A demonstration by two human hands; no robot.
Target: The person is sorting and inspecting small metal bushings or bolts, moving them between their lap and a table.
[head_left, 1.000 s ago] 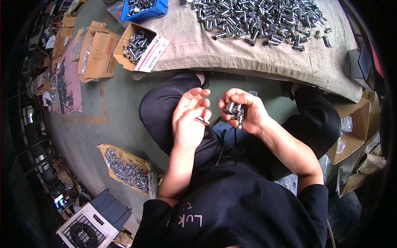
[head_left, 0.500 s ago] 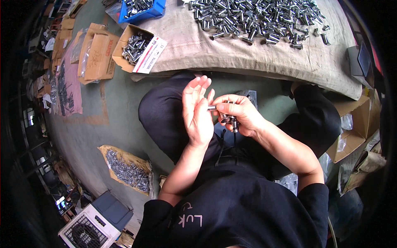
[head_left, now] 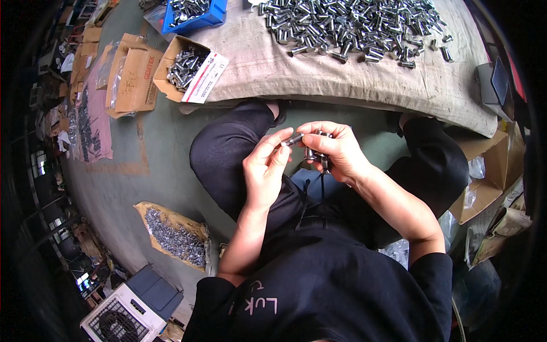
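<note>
My left hand [head_left: 266,170] pinches one end of a shiny metal pin [head_left: 293,139] between thumb and fingertips. The pin's other end meets the thumb and fingers of my right hand [head_left: 339,149]. Several more headed metal pins [head_left: 317,156] are bunched in my right hand, some sticking out below its fingers, partly hidden by them. Both hands are over my lap, between my bent knees. Beyond them, a large heap of similar metal pins [head_left: 353,28] lies on a cloth-covered surface [head_left: 256,68].
Left of the cloth stand an open cardboard box of pins [head_left: 162,80] and a blue bin [head_left: 213,18] of metal parts. Small parts lie on a brown sheet [head_left: 196,228] on the floor, near an air cooler [head_left: 117,319]. An open cardboard box [head_left: 493,176] sits at right.
My left hand has gone from spread fingers to a pinch on the pin's end. The single pin now tilts upward to the right between both hands.
</note>
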